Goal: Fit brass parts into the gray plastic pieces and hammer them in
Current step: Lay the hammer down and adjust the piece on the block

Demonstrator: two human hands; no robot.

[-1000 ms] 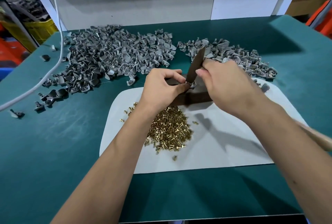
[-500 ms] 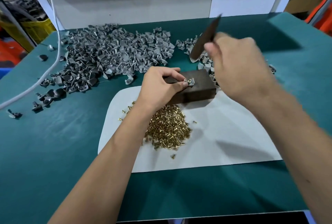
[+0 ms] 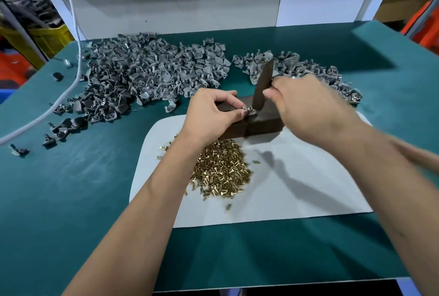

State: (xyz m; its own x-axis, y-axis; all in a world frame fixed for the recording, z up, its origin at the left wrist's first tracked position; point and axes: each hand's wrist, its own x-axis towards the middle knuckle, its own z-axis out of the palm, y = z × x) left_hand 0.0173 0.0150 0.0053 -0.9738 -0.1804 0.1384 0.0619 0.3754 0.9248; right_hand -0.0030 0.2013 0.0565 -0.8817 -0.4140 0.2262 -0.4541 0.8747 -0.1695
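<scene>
My left hand (image 3: 211, 112) pinches a small gray plastic piece (image 3: 249, 111) with a brass part in it on top of a dark block (image 3: 263, 122). My right hand (image 3: 306, 105) grips a hammer; its dark metal head (image 3: 263, 86) stands upright with the lower end down on the piece. A heap of brass parts (image 3: 221, 169) lies on the white mat (image 3: 297, 196) just in front of the block. The hammer's handle is mostly hidden by my right forearm.
A large pile of gray plastic pieces (image 3: 142, 72) covers the back left of the green table (image 3: 71, 188). A smaller pile (image 3: 304, 67) lies back right. A white cable (image 3: 76, 53) runs down the left side. A grey panel stands behind.
The hammer was raised half a second ago and has come back down onto the piece on the block. My left hand has kept its hold on the piece.
</scene>
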